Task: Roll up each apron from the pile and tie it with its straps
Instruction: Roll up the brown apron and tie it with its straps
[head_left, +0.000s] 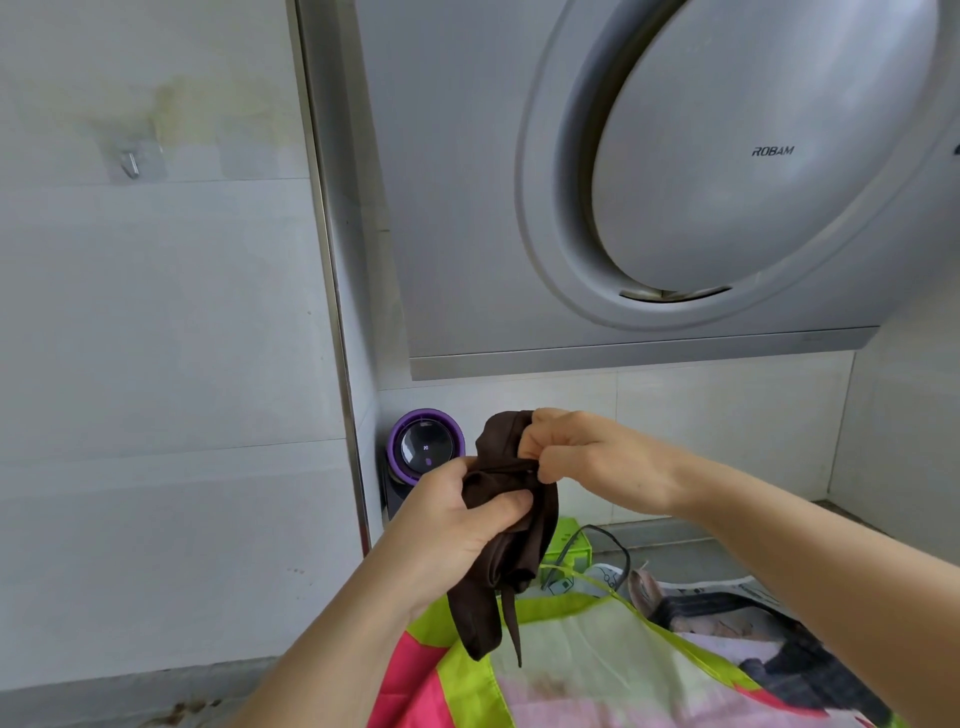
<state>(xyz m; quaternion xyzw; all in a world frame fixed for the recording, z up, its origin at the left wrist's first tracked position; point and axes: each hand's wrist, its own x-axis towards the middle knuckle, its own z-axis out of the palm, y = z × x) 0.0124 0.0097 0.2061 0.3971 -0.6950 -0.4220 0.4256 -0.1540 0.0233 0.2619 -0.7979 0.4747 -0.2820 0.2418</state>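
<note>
A rolled dark brown apron (511, 540) is held up in the air above the counter. My left hand (457, 525) grips its middle, with the thumb pressed on the cloth. At the roll's top, my right hand (576, 452) pinches a brown strap that runs across the bundle. A loose strap end (514, 629) dangles below. Under the hands lies a pile of aprons; the topmost (571, 660) is pale with lime-green edging and pink patches, and a dark-patterned one (737, 613) sits at the right.
A large grey range hood (649, 182) hangs close above and behind the hands. A purple-ringed round device (426, 447) stands against the tiled wall. A lime-green box (571, 545) with a black cable sits behind the pile. A wall hook (132, 163) is at upper left.
</note>
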